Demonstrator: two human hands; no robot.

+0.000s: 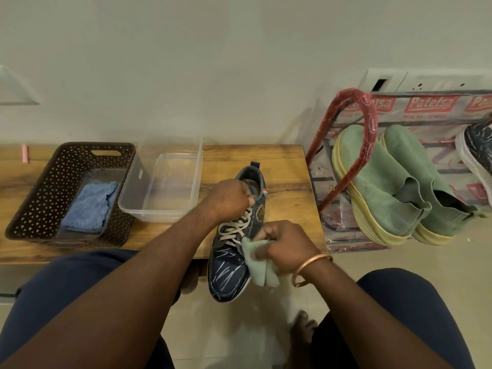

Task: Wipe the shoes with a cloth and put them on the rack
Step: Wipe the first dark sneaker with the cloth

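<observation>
The blue shoe (229,265) lies on the tabletop (287,166), and its toe sticks out over the near edge. The left hand (229,199) has its fingers curled around the top of the shoe by the laces. The right hand (288,249) squeezes a green cloth (259,267) against the shoe's side. To the right stands the rack (368,115) with two green shoes (378,182) and another blue shoe (476,150). On the left, a dark basket (48,187) holds a blue cloth (90,206), just beside a clear tub (165,182).

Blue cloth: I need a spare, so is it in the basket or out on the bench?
In. The blue cloth lies crumpled on the bottom inside the dark perforated basket, below its rim.
</observation>
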